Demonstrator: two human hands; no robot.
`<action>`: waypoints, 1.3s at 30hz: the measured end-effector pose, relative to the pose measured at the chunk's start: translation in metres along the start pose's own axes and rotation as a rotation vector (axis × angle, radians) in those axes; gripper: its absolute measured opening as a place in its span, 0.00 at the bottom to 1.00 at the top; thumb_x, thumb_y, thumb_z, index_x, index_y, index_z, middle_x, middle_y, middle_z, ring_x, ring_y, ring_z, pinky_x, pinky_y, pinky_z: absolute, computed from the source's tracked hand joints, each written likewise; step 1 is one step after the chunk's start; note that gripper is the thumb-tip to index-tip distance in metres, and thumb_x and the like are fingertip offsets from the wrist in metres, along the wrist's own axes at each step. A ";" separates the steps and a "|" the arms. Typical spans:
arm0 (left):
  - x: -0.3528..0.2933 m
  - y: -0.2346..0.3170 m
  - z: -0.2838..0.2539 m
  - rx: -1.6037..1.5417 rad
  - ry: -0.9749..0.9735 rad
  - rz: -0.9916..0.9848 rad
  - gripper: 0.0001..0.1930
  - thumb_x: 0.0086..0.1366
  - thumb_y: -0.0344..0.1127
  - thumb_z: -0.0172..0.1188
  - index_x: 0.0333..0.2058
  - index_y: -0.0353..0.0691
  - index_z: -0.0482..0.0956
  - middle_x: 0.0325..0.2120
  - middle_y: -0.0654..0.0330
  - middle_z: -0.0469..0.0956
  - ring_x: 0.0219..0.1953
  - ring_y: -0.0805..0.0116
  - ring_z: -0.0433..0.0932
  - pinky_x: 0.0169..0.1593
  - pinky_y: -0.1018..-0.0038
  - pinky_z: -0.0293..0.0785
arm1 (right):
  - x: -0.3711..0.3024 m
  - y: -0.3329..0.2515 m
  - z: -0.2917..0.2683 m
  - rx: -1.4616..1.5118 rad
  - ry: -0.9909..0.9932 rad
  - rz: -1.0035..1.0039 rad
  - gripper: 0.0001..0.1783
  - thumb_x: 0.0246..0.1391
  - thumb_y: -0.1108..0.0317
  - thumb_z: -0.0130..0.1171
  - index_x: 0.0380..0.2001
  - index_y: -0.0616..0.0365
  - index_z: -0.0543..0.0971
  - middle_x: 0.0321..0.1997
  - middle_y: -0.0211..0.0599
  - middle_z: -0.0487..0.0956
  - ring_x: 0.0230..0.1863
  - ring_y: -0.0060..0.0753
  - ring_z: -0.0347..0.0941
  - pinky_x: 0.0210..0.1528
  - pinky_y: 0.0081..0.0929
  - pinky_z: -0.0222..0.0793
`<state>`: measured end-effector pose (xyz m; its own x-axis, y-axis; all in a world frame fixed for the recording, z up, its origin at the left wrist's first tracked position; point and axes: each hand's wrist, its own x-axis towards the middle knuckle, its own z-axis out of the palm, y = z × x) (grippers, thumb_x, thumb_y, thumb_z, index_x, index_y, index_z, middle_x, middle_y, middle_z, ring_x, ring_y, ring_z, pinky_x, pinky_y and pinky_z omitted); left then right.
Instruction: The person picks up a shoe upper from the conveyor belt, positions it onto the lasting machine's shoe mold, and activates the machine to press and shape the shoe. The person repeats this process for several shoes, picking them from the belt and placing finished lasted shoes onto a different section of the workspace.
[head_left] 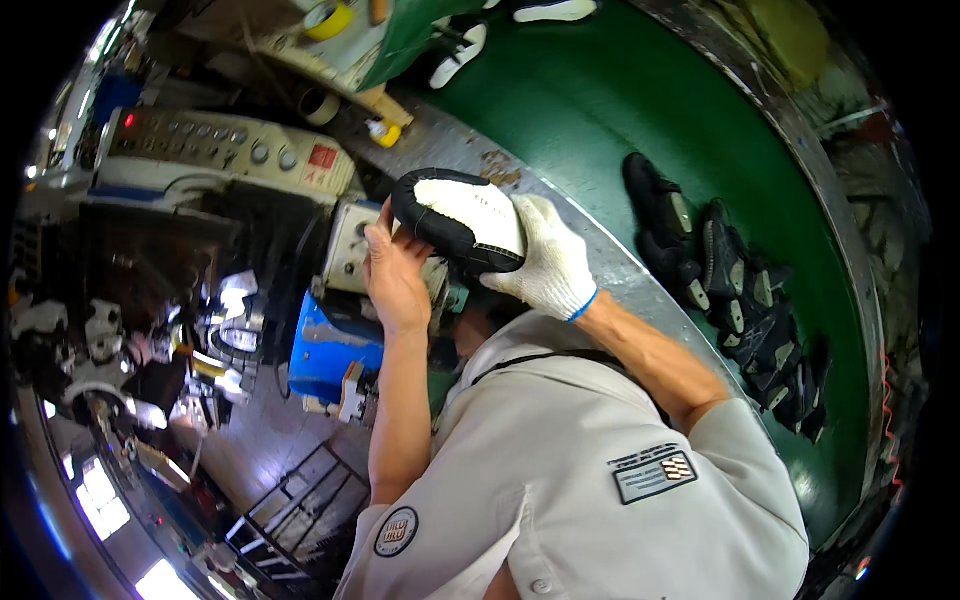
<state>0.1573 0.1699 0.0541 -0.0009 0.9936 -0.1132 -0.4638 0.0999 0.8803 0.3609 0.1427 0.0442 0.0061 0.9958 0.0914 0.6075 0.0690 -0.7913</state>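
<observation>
Between my two hands is a black shoe upper [462,212] with its pale, flat underside turned up and black material folded in around its edge. My bare left hand [398,278] supports its left end, fingers partly hidden beneath it and thumb at its side. On the right, my right hand [548,255], in a white knitted glove with a blue cuff edge, grips the other end. Whether a last fills the upper cannot be made out.
A machine control panel [225,145] with knobs and a red light stands at left, above metal machinery [235,340] and a blue housing [335,345]. On the green surface [560,110] at right lie several black shoe uppers [760,300]. A small yellow bottle [384,132] and yellow tape roll [327,20] are farther back.
</observation>
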 end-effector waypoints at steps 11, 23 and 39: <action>-0.029 -0.053 -0.062 0.627 0.172 -0.285 0.23 0.72 0.38 0.57 0.55 0.22 0.72 0.48 0.42 0.79 0.47 0.55 0.83 0.52 0.68 0.79 | -0.025 0.139 -0.064 0.901 0.094 0.711 0.24 0.42 0.68 0.76 0.42 0.71 0.81 0.36 0.38 0.84 0.34 0.22 0.79 0.42 0.24 0.76; -0.040 -0.048 -0.113 1.097 0.098 -0.073 0.19 0.71 0.38 0.57 0.50 0.25 0.78 0.43 0.46 0.83 0.44 0.60 0.83 0.48 0.68 0.77 | -0.148 0.361 -0.135 1.159 0.751 1.292 0.26 0.62 0.43 0.56 0.37 0.59 0.79 0.34 0.48 0.81 0.39 0.47 0.80 0.37 0.45 0.75; -0.143 0.005 -0.172 1.969 0.296 0.072 0.15 0.70 0.37 0.54 0.42 0.29 0.79 0.44 0.43 0.80 0.48 0.43 0.77 0.51 0.53 0.73 | 0.005 0.288 0.072 0.463 -0.099 1.044 0.18 0.52 0.61 0.64 0.16 0.62 0.78 0.16 0.39 0.78 0.15 0.33 0.75 0.19 0.33 0.70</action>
<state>0.0027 0.0188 -0.0050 -0.1879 0.9802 0.0625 0.9807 0.1838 0.0662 0.4786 0.1722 -0.2272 0.2605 0.5796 -0.7721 -0.0078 -0.7984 -0.6020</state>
